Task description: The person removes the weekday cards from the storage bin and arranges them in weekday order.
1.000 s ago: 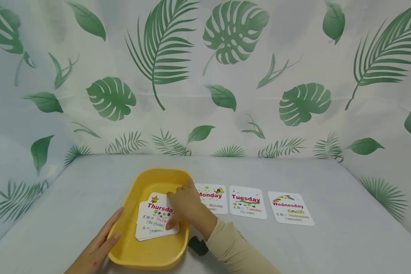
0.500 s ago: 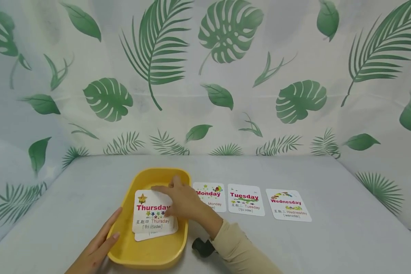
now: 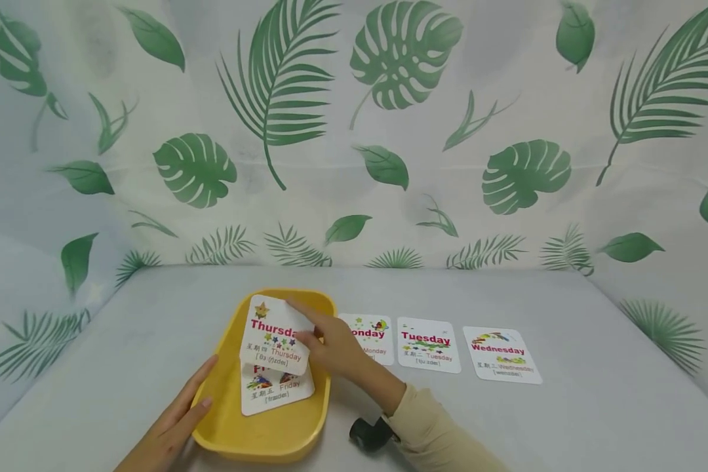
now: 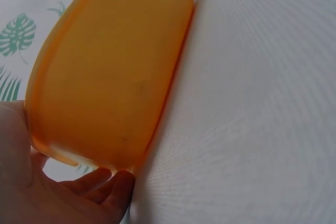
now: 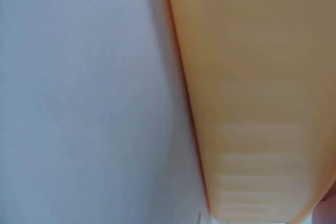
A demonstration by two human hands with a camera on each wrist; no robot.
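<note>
Thursday card, seemingly lifted, now bares more of Friday card.

PLACE: booth-like — leaf-print backdrop | matching side panels | pale work surface

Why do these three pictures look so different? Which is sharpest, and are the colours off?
Head view: soft, even light, with print on the Thursday card readable; left wrist view: dimmer, the yellow tray looking deep orange and the left hand shaded; right wrist view: blurriest, the yellow tray smooth and pale, the tablecloth bluish, with a soft shadow alongside.
</note>
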